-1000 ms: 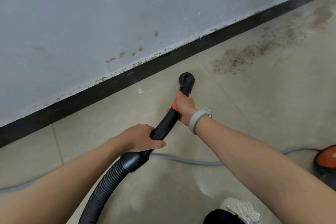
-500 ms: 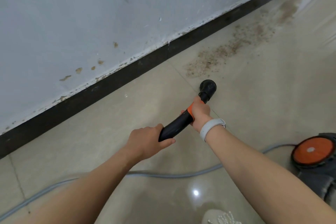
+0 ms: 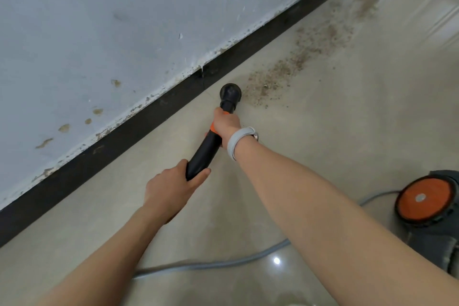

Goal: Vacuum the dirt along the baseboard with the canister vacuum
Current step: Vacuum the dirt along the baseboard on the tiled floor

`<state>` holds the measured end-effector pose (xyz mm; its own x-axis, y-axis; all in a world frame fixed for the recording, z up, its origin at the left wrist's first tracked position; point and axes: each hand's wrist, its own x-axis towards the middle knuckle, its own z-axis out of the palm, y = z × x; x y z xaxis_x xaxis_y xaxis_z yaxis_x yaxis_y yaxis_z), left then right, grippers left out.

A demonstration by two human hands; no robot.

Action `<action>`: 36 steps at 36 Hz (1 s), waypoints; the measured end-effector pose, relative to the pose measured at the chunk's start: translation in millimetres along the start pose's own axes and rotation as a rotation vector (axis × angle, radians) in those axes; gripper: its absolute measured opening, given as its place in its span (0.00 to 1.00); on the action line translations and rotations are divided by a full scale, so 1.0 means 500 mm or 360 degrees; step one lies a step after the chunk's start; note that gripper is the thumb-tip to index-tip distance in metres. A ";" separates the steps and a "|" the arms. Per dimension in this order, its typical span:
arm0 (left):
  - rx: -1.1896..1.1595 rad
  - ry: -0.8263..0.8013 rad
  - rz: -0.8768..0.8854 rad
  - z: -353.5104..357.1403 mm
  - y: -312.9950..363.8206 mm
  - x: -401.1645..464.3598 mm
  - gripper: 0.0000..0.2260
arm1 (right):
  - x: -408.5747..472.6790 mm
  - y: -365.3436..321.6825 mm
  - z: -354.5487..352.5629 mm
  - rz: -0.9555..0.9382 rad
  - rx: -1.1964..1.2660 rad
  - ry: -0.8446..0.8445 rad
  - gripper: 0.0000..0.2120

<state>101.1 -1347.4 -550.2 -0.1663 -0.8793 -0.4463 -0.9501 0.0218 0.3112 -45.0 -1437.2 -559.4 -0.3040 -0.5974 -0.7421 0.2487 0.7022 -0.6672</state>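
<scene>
A black vacuum wand (image 3: 203, 154) with an orange collar runs from my hands toward the wall. Its round black nozzle (image 3: 230, 93) rests on the tiled floor, close to the black baseboard (image 3: 154, 117) and just left of a brown dirt patch (image 3: 285, 74). My right hand (image 3: 224, 125), with a grey wristband, grips the wand near the orange collar. My left hand (image 3: 171, 187) grips the wand's lower end. The canister vacuum (image 3: 427, 208), grey with an orange round cap, sits on the floor at the right.
A grey cord (image 3: 213, 266) lies across the floor under my arms and leads to the canister. The white wall (image 3: 124, 20) above the baseboard is chipped and stained. Dirt streaks continue along the baseboard toward the top right.
The nozzle has moved right along the floor and back toward the baseboard, reaching the left edge of the dirt patch. Both hands kept their grip. The view shifted right, showing more of the canister.
</scene>
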 end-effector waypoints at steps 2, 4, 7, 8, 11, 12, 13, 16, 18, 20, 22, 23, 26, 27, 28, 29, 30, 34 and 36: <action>-0.0038 -0.0065 0.0050 0.000 0.016 0.006 0.21 | -0.003 -0.003 -0.024 0.0011 0.0006 0.0057 0.10; -0.0038 -0.0119 0.0127 0.004 0.030 0.006 0.20 | -0.007 0.002 -0.053 0.0055 0.0045 0.0098 0.11; 0.0014 -0.0177 0.0235 0.016 0.045 -0.009 0.19 | -0.020 0.024 -0.097 0.0123 0.0161 0.0164 0.12; 0.0052 -0.0199 0.0259 0.018 0.049 -0.017 0.19 | -0.028 0.033 -0.108 0.0152 0.0189 0.0184 0.13; 0.0200 -0.0287 0.0306 0.002 0.053 -0.045 0.20 | -0.071 0.048 -0.130 0.0246 0.0293 0.0211 0.15; 0.0230 -0.0326 0.0306 -0.015 0.054 -0.059 0.20 | -0.094 0.049 -0.135 0.0287 0.0314 0.0213 0.15; 0.0241 -0.0360 0.0298 -0.034 0.055 -0.076 0.20 | -0.121 0.048 -0.138 0.0334 0.0328 0.0212 0.14; 0.0257 -0.0455 0.0258 -0.104 0.059 -0.140 0.20 | -0.208 0.035 -0.141 0.0460 0.0387 0.0236 0.15; 0.0257 -0.0479 0.0225 -0.153 0.063 -0.191 0.20 | -0.274 0.014 -0.138 0.0481 0.0462 0.0221 0.19; 0.0197 -0.0505 0.0168 -0.208 0.070 -0.245 0.19 | -0.345 -0.021 -0.133 0.0481 0.0523 0.0171 0.23; 0.0087 -0.0549 0.0094 -0.268 0.079 -0.301 0.18 | -0.415 -0.065 -0.127 0.0475 0.0514 0.0141 0.26; 0.0037 -0.0558 0.0062 -0.301 0.086 -0.330 0.18 | -0.453 -0.091 -0.127 0.0479 0.0500 0.0125 0.25; -0.0094 -0.0553 -0.0004 -0.403 0.109 -0.422 0.19 | -0.570 -0.168 -0.130 0.0514 0.0438 0.0057 0.24; -0.0142 -0.0556 -0.0030 -0.439 0.119 -0.453 0.19 | -0.612 -0.195 -0.131 0.0529 0.0409 0.0047 0.26; -0.0187 -0.0562 -0.0059 -0.478 0.132 -0.486 0.18 | -0.657 -0.223 -0.134 0.0546 0.0363 0.0043 0.28; -0.0224 -0.0572 -0.0083 -0.517 0.147 -0.518 0.18 | -0.707 -0.256 -0.135 0.0561 0.0322 0.0031 0.31; -0.0248 -0.0579 -0.0098 -0.558 0.164 -0.548 0.18 | -0.748 -0.281 -0.138 0.0581 0.0305 0.0023 0.37; -0.0226 -0.0547 -0.0116 -0.711 0.243 -0.653 0.15 | -0.891 -0.373 -0.173 0.0628 0.0319 -0.0005 0.40; -0.0189 -0.0518 -0.0123 -0.771 0.285 -0.695 0.15 | -0.952 -0.426 -0.208 0.0596 0.0297 -0.0021 0.32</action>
<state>125.2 -1222.1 -27.2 -0.1885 -0.6778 -0.7106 -0.9291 -0.1114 0.3527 -48.7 -1262.0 -57.3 -0.1495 -0.3199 -0.9356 0.5027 0.7902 -0.3505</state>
